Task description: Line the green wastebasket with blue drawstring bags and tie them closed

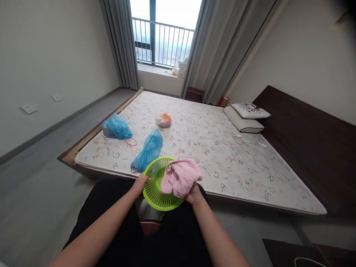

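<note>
A light green slotted plastic basket (150, 194) is held over my lap, tilted so that its inside shows. My left hand (139, 184) grips its left rim, fingers partly hidden behind the wall. Over the basket's right side hangs a pink fluffy towel (185, 176). My right hand (194, 193) is closed under the towel and holds it; most of its fingers are covered by the cloth. Just beyond the basket, a blue plastic bag (148, 150) lies on the mattress (194, 129).
Another blue bag (116, 127) and a white-and-orange bag (164, 119) rest on the mattress. Pillows (244, 118) lie by the dark headboard (303, 118). A wooden bed frame edge (66, 155) runs along the left. A nightstand (194, 94) stands near the curtains.
</note>
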`<state>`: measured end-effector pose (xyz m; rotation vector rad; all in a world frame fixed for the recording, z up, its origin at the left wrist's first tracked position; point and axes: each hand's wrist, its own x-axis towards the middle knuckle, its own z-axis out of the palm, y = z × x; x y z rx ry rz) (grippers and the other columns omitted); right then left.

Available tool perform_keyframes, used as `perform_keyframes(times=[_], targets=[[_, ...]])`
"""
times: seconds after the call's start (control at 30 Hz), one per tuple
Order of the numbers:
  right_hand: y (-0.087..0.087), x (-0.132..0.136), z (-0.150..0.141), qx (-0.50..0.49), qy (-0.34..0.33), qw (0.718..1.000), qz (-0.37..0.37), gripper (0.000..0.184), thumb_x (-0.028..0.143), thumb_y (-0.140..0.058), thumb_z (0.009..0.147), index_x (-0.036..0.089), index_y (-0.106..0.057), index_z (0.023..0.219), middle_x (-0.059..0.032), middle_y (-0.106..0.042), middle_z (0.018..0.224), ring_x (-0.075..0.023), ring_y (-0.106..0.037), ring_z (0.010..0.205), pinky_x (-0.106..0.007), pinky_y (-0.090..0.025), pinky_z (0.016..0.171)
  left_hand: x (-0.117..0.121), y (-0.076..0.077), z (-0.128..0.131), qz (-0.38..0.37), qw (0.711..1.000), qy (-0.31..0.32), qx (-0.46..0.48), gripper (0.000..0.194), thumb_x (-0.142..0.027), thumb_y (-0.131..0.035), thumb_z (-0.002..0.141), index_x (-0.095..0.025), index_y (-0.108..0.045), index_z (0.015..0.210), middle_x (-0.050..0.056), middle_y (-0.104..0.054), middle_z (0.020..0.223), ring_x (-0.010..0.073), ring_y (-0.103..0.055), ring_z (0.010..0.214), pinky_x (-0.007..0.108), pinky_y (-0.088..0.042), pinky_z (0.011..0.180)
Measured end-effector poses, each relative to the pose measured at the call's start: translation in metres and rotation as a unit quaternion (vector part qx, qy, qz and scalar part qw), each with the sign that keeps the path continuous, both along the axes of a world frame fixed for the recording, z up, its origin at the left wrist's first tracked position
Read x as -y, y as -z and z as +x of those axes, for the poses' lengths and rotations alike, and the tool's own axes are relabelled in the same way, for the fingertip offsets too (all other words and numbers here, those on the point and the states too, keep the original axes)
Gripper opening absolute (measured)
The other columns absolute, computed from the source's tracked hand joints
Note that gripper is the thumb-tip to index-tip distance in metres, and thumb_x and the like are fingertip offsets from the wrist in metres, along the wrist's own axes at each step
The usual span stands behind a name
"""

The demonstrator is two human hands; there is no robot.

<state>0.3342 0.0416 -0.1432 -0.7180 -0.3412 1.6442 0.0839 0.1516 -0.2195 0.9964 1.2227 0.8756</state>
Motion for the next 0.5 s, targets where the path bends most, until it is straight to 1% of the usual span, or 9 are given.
perform_keyframes(times=[0.07, 0.13, 0.2, 0.27, 0.3, 0.4, 0.5], targets=[[-0.001, 0.002, 0.002, 0.012, 0.005, 1.0, 0.011, 0.065, 0.064, -0.081, 0.069, 0.023, -0.069, 0.119, -0.0096, -0.072, 0.127, -0.0313, -0.059, 0.133, -0.051, -0.047, 0.115, 0.002, 0.003, 0.001, -0.013, 1.0, -0.015, 0.022, 0.046, -0.038, -0.071, 0.061, -0.017, -0.069, 0.102, 0.011, -0.077, 0.097, 0.0322, -0.072, 0.09, 0.041, -0.057, 0.079], [-0.006, 0.0, 0.005, 0.033, 0.029, 0.999, 0.012, 0.066, 0.063, -0.083, 0.068, 0.025, -0.069, 0.12, -0.0087, -0.073, 0.126, -0.0309, -0.059, 0.133, -0.051, -0.046, 0.115, 0.005, 0.006, 0.005, -0.021, 0.998, -0.032, 0.04, 0.05, -0.042, -0.071, 0.064, -0.017, -0.066, 0.107, 0.01, -0.076, 0.096, 0.0297, -0.073, 0.085, 0.041, -0.057, 0.078], [-0.016, -0.007, 0.011, 0.048, 0.061, 0.997, 0.002, 0.064, 0.062, -0.085, 0.067, 0.025, -0.069, 0.117, -0.0088, -0.074, 0.122, -0.0313, -0.059, 0.131, -0.05, -0.048, 0.114, 0.007, 0.008, 0.011, -0.028, 0.996, -0.051, 0.071, 0.054, -0.047, -0.073, 0.068, -0.017, -0.065, 0.111, 0.01, -0.076, 0.099, 0.0284, -0.073, 0.087, 0.04, -0.058, 0.08], [-0.031, -0.018, 0.019, 0.056, 0.09, 0.994, -0.004, 0.059, 0.061, -0.083, 0.07, 0.025, -0.068, 0.114, -0.0092, -0.074, 0.121, -0.0313, -0.061, 0.129, -0.049, -0.051, 0.111, 0.01, 0.006, 0.02, -0.033, 0.993, -0.052, 0.098, 0.06, -0.053, -0.077, 0.07, -0.016, -0.064, 0.117, 0.011, -0.077, 0.107, 0.029, -0.073, 0.094, 0.04, -0.057, 0.085], [-0.04, -0.024, 0.023, 0.059, 0.103, 0.993, -0.005, 0.055, 0.061, -0.081, 0.072, 0.025, -0.068, 0.113, -0.009, -0.073, 0.121, -0.0309, -0.061, 0.128, -0.048, -0.053, 0.109, 0.011, 0.005, 0.026, -0.033, 0.993, -0.039, 0.105, 0.064, -0.055, -0.079, 0.071, -0.016, -0.064, 0.119, 0.012, -0.076, 0.111, 0.0298, -0.073, 0.1, 0.041, -0.057, 0.089], [-0.067, -0.045, 0.032, 0.075, 0.141, 0.987, -0.008, 0.041, 0.058, -0.071, 0.082, 0.028, -0.068, 0.109, -0.0076, -0.073, 0.119, -0.0296, -0.065, 0.122, -0.048, -0.058, 0.102, 0.012, -0.003, 0.044, -0.022, 0.994, 0.028, 0.101, 0.073, -0.059, -0.081, 0.072, -0.016, -0.063, 0.127, 0.015, -0.074, 0.124, 0.0335, -0.07, 0.114, 0.045, -0.055, 0.098], [-0.083, -0.066, 0.033, 0.123, 0.142, 0.982, -0.004, 0.032, 0.054, -0.064, 0.087, 0.03, -0.067, 0.107, -0.0059, -0.072, 0.118, -0.0277, -0.067, 0.118, -0.047, -0.059, 0.099, 0.011, -0.009, 0.062, -0.014, 0.99, 0.067, 0.124, 0.085, -0.061, -0.082, 0.071, -0.018, -0.057, 0.139, 0.017, -0.067, 0.137, 0.0372, -0.065, 0.124, 0.049, -0.053, 0.104]])
